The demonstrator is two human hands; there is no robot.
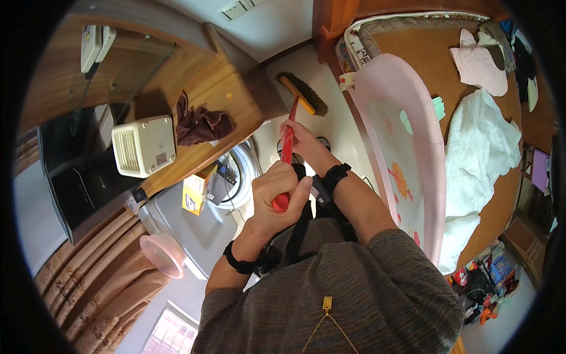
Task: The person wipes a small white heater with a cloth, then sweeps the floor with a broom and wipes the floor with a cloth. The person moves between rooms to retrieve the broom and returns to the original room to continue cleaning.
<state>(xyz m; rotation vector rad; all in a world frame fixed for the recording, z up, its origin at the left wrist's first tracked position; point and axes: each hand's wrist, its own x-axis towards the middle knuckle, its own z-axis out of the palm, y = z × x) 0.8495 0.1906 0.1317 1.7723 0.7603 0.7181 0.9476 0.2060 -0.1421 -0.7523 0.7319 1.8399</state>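
Observation:
A long-handled broom with a red handle [287,148] reaches away from my body to the floor. My left hand [275,188] grips the handle near its red end cap, the thumb lying along the side. Farther down the handle, my right hand [298,135] is wrapped around it. The broom head [305,94], orange with dark bristles, rests on the pale floor [342,121] between the wooden cabinet and the bed. Both wrists wear black straps.
At left, a wooden cabinet [239,95] carries a brown cloth [203,124] and a cream boxy appliance [143,146]. Below stand a yellow box [198,190] and a round-door washing machine [250,170]. At right, a pink bed rail [431,155] lines the bed, with white bedding [477,141].

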